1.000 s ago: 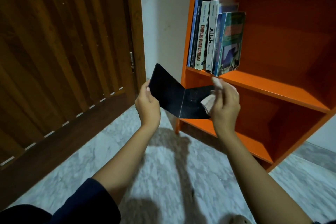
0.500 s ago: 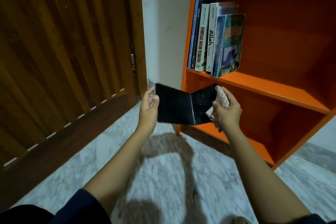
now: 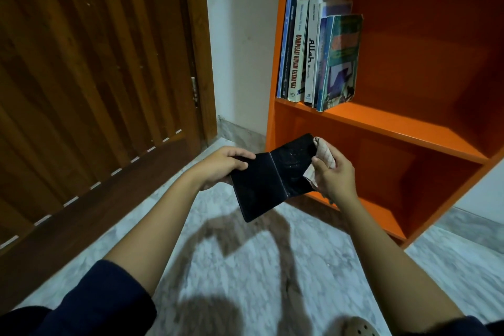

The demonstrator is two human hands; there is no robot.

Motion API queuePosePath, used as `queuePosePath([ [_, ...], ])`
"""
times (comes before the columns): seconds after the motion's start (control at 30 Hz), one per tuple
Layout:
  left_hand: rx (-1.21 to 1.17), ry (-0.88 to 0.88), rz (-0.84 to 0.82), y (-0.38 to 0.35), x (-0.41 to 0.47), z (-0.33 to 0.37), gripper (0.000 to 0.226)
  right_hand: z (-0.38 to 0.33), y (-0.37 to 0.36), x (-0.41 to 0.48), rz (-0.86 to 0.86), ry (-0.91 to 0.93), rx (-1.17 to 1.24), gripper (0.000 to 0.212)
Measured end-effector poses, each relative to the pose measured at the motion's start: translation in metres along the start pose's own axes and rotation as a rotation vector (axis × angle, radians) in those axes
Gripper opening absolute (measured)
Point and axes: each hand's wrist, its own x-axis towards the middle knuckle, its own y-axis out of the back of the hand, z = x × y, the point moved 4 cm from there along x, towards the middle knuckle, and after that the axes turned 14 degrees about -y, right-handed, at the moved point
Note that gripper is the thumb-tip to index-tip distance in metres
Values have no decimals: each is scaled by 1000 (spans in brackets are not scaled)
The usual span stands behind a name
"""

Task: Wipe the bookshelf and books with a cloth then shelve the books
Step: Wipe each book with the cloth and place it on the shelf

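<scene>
The orange bookshelf [image 3: 381, 123] fills the right of the frame, and two of its compartments show. In the upper one, a row of books [image 3: 300, 63] stands upright, packed against the left wall. You have six or seven there; the middle spines overlap too much for a sure count. The rightmost one shows its green cover.

In front of the lower compartment, at the centre of the frame, you hold one open book [image 3: 267, 180], dark and spread flat, clear of the shelf. Your left hand [image 3: 218, 169] grips its left cover, thumb on top and fingers curled beneath. Your right hand [image 3: 331, 172] has its fingers closed round one pale, bunched cloth [image 3: 324, 153], which touches the book's right edge.

One brown slatted door [image 3: 95, 76] takes up the left of the frame, with a strip of white wall [image 3: 240, 49] between it and the shelf. Grey marbled floor [image 3: 245, 267] runs along the bottom. A dark blue sleeve [image 3: 95, 303] shows at lower left, and the tip of one shoe [image 3: 360, 329] at the bottom edge.
</scene>
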Motion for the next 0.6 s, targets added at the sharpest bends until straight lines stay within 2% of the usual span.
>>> queuePosePath([
  [0.07, 47, -9, 21, -4, 1, 1, 34, -4, 2, -1, 77, 33, -63, 42],
  [0.2, 239, -70, 32, -15, 3, 13, 39, -26, 6, -3, 271, 222, -143, 45],
  [0.3, 307, -120, 50, -25, 5, 20, 40, -36, -17, -3, 137, 310, -275, 50],
  [0.4, 340, -176, 59, -35, 5, 33, 42, -33, -42, -1, 39, 458, -534, 47],
  [0.5, 342, -237, 64, -43, 2, 49, 41, -24, -51, 4, 35, 578, -660, 43],
  [0.6, 328, -268, 74, -44, 0, 59, 41, -23, -50, 11, 83, 617, -685, 41],
])
